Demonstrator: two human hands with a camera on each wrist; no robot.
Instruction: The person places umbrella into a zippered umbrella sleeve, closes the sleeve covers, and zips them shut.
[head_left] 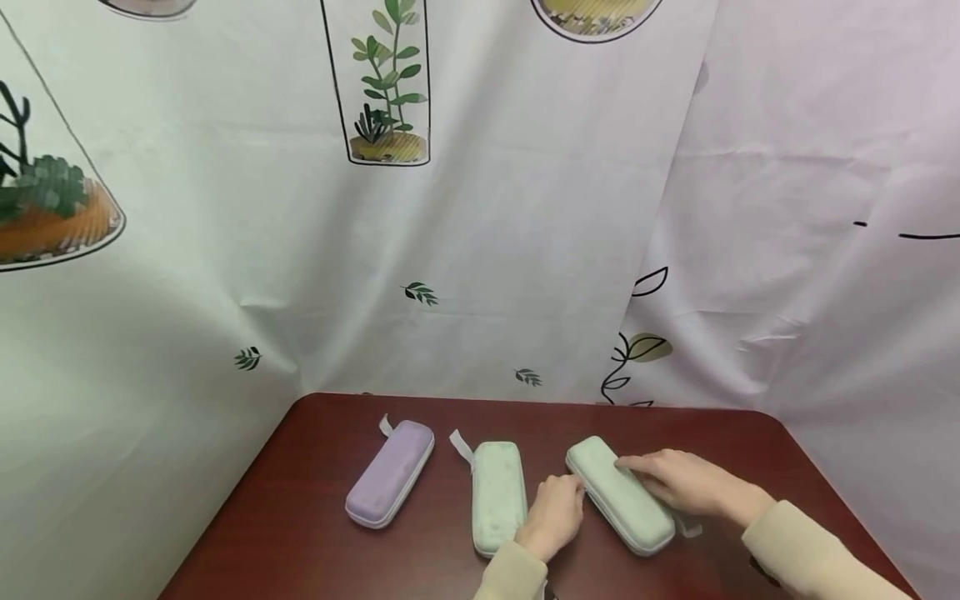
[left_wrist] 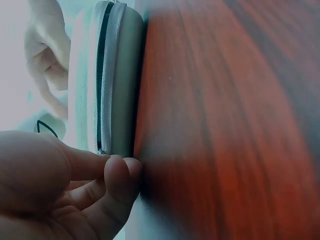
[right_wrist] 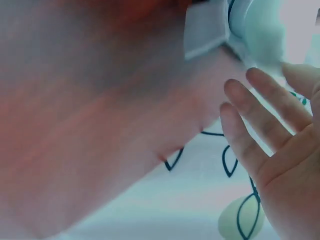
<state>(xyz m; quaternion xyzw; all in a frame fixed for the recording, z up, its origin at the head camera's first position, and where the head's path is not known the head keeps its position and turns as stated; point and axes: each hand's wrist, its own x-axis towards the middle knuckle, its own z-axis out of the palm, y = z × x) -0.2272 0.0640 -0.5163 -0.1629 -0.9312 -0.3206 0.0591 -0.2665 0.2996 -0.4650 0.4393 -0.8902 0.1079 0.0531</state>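
Note:
A pale green zippered case (head_left: 626, 504) lies slantwise on the right part of the table. At its left side, my left hand (head_left: 557, 515) pinches the zipper pull between thumb and finger. The left wrist view shows the zipper (left_wrist: 107, 95) with a dark gap along its length above the fingertips. My right hand (head_left: 678, 482) touches the top of this case with its fingers extended; in the right wrist view the fingers (right_wrist: 260, 117) look straight and spread. A light fabric strap (right_wrist: 206, 30) sticks out from the case's near end.
Another pale green case (head_left: 497, 492) with a strap lies left of my left hand. Farther left is a purple case (head_left: 392, 473), also strapped. The dark red wooden table (head_left: 300, 533) ends at a white curtain (head_left: 480, 250) printed with plants.

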